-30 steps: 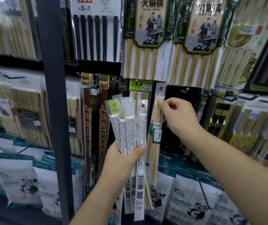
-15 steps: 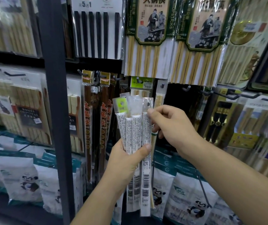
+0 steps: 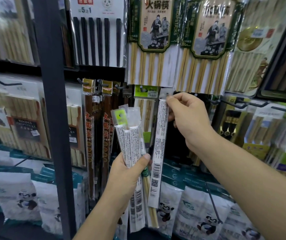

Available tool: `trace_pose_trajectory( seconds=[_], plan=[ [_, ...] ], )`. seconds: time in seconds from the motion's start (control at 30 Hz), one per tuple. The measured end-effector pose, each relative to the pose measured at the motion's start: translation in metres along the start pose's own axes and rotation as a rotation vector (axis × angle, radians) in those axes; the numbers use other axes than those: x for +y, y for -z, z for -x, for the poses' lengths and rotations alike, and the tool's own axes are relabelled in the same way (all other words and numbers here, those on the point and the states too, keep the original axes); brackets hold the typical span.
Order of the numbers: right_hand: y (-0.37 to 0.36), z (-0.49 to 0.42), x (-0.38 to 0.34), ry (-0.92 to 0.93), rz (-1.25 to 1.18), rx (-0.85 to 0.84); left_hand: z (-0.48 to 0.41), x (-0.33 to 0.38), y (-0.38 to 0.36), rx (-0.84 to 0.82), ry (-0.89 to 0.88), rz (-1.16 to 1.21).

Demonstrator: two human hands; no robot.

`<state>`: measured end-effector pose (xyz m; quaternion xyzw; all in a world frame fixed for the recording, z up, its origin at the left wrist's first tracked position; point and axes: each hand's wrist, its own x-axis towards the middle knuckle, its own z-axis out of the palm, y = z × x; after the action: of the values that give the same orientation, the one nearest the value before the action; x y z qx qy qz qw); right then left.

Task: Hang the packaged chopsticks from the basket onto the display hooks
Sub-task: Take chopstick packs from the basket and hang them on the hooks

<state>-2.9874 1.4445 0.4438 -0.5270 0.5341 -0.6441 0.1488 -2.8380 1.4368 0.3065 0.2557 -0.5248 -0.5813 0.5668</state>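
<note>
My left hand (image 3: 129, 177) grips a bundle of several narrow clear chopstick packs (image 3: 130, 134), label side towards me, fanned upright in front of the shelf. My right hand (image 3: 189, 118) pinches the top of one single chopstick pack (image 3: 159, 141) and holds it up near a display hook (image 3: 141, 88), just below the big bamboo sets. That hook carries a green-headed pack of pale chopsticks (image 3: 146, 108). Whether the held pack's hole is on a hook is hidden by my fingers. No basket is in view.
A dark steel upright (image 3: 52, 101) stands left of my hands. Brown long chopstick packs (image 3: 90, 135) hang beside it. Large bamboo sets (image 3: 152, 40) hang above. Bare hooks (image 3: 242, 103) jut out at the right. White panda-printed bags (image 3: 197, 210) fill the shelf below.
My right hand let go of a hung bamboo pack, took one pack from the bundle in my left hand, and lifted it up and right towards the hook row.
</note>
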Motion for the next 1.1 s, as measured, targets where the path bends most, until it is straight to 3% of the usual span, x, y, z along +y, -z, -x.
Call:
trace_pose_trajectory(
  seconds=[0.63, 1.1],
  plan=[
    [-0.006, 0.008, 0.009, 0.091, 0.004, 0.13, 0.001, -0.002, 0.002, 0.021, 0.001, -0.09],
    [-0.014, -0.008, 0.029, 0.082, 0.187, 0.221, 0.003, 0.0, 0.012, 0.042, 0.022, -0.192]
  ],
)
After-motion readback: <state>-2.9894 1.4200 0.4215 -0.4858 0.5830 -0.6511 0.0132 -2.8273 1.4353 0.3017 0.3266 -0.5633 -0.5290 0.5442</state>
